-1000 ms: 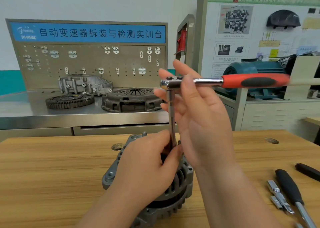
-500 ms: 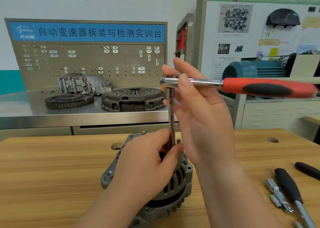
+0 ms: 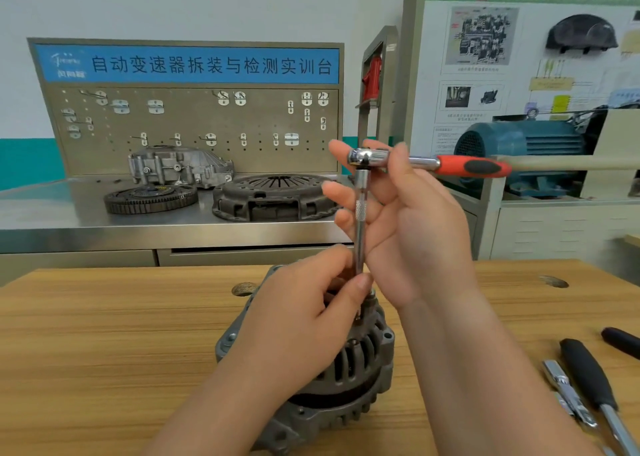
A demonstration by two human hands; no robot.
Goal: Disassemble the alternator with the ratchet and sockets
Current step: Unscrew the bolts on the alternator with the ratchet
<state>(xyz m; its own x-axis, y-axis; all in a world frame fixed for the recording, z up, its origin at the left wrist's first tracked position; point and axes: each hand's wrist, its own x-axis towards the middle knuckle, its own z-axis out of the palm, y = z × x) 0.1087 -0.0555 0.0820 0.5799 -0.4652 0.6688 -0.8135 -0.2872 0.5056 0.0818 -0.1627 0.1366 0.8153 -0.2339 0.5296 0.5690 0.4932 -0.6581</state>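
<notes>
2 hands are placed over the alternator (image 3: 360, 369). The lower end of the upright extension bar (image 3: 360, 227) is pinched by the thumb and fingers of the left hand (image 3: 304, 320), just above the alternator's top. The ratchet (image 3: 471, 166) is held at its head between thumb and forefinger of the right hand (image 3: 412, 223), whose other fingers are spread loosely behind the bar; its red-and-black handle is pointed rightward. The alternator is stood on the wooden tabletop (image 3: 104, 334), near its front middle. Black-handled tools (image 3: 585, 372) and chrome pieces (image 3: 561, 383) are laid at the right.

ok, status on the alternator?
Left hand pinches extension base at alternator top. Right hand holds ratchet head. Loose tools lie apart on table.
</notes>
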